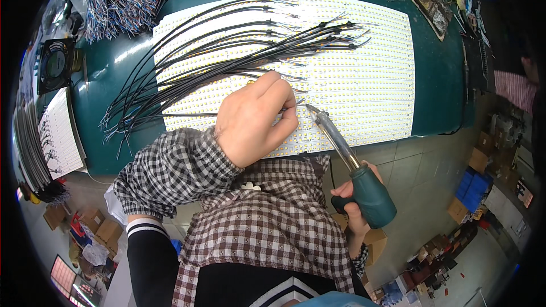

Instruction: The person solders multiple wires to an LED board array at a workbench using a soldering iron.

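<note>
My left hand point(256, 116) is over the lower middle of a white LED board panel point(364, 73), its fingers pinched on a thin black cable point(190, 115) that runs off to the left. Bare wire ends poke out by the fingertips. My right hand point(358, 216) grips a soldering iron point(372, 199) by its green handle, off the near edge of the panel. The iron's tip points up and left, close to the pinched wire; whether they touch I cannot tell. Several black cables point(227, 68) lie across the panel, some with ends along its middle.
A thick bunch of cables point(122, 5) lies at the far left of the green table point(438, 102), near a black fan point(55, 65). Another wired board point(62, 130) sits at the left edge. A soiled tray point(429, 5) is at the far right. Another person's striped sleeve point(515, 88) shows beyond.
</note>
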`<state>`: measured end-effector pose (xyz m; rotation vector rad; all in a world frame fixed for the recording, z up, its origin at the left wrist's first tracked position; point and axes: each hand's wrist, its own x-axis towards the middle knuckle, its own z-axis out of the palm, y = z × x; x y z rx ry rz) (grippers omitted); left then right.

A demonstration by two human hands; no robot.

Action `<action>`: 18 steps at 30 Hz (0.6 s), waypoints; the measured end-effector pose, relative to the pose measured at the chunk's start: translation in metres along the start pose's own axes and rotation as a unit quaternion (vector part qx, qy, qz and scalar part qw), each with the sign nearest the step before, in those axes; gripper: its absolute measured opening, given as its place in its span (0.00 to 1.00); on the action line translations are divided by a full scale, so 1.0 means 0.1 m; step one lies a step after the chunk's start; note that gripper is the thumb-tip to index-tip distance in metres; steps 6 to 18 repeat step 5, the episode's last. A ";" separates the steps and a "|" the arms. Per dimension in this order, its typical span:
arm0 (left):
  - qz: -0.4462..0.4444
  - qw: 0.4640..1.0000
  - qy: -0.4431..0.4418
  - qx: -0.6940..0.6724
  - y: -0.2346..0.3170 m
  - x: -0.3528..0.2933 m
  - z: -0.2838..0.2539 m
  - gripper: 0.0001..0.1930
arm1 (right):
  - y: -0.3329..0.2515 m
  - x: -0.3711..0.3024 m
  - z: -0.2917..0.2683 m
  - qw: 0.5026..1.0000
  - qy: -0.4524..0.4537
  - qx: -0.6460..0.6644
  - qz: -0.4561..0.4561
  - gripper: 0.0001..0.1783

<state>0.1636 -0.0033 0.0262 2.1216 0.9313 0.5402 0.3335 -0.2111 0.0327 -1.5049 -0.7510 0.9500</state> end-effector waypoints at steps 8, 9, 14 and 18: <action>0.011 1.000 0.009 -0.003 0.00 0.01 0.00 0.07 | 0.00 -0.01 -0.01 1.000 0.014 0.023 0.000 0.45; 0.011 1.000 0.009 -0.003 0.00 0.01 0.00 0.07 | 0.00 -0.01 -0.01 1.000 0.014 0.023 0.000 0.45; 0.011 1.000 0.009 -0.003 0.00 0.01 0.00 0.07 | 0.00 -0.01 -0.01 1.000 0.014 0.023 0.000 0.45; 0.011 1.000 0.009 -0.003 0.00 0.01 0.00 0.07 | 0.00 -0.01 -0.01 1.000 0.014 0.023 0.000 0.45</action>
